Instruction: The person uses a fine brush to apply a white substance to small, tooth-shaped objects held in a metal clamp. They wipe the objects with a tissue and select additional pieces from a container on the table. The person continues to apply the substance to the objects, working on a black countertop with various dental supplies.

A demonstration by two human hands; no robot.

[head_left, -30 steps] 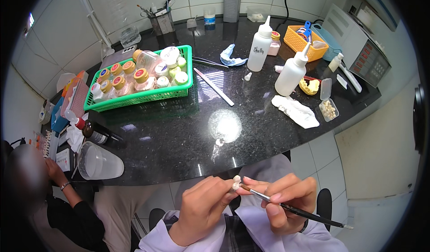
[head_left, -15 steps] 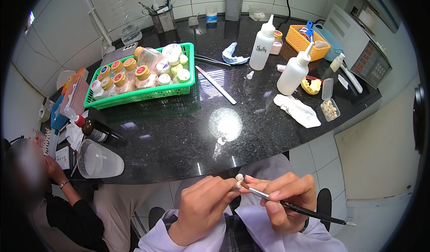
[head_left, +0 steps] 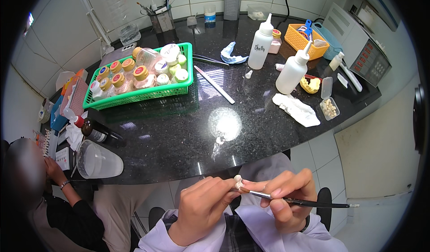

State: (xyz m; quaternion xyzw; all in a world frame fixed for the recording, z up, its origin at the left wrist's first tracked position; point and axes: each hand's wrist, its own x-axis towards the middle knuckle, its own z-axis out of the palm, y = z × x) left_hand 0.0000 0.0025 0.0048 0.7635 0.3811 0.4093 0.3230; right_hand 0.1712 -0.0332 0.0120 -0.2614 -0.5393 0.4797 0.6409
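Note:
Just in front of the counter's near edge, my left hand pinches a small off-white tooth-shaped piece in its fingertips. My right hand grips a thin paintbrush with a black handle, a metal ferrule and brown bristles. The brush tip meets the lower part of the piece, and the handle lies almost level, pointing right. One right fingertip reaches close beside the piece. How the left fingers hold its lower end is hidden behind them.
On the black counter stand a green basket of jars, two white squeeze bottles, a crumpled tissue, a small box of teeth and a plastic cup. Another person sits at the left.
The paintbrush has tilted: its handle end has risen from slanting down to nearly level. My right fingers have shifted slightly with it. My left hand stays almost in place with the tooth-shaped piece.

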